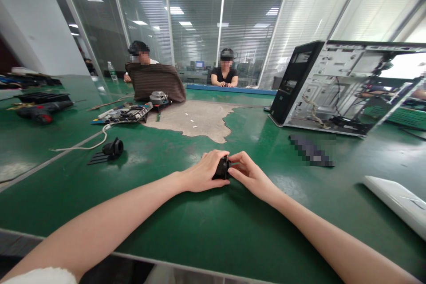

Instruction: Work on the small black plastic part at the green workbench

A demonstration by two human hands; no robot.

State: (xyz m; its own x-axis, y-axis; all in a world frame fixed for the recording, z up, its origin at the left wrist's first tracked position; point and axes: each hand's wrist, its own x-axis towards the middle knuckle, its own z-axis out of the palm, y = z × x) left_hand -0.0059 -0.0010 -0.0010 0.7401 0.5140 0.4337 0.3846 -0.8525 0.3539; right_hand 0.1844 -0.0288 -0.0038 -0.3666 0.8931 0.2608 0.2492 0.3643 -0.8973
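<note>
A small black part (221, 169) with a rounded, ridged end lies between my two hands, low over the green table (186, 239). Around its left side my left hand (207, 171) is closed, thumb at the near edge and fingers over the top. The fingertips of my right hand (249, 172) pinch at its right end. My palm and fingers hide much of the part, so its exact kind is unclear. To the left, another black part (113, 147) with a round collar rests on the table beside a slotted black piece (96, 157).
An open computer case (296, 84) stands back right, near a pixelated dark item (311, 148) and a white panel (396, 195). Left are a circuit board (124, 114), white cable (80, 147) and power drill (45, 110). Two people (225, 73) sit across the table.
</note>
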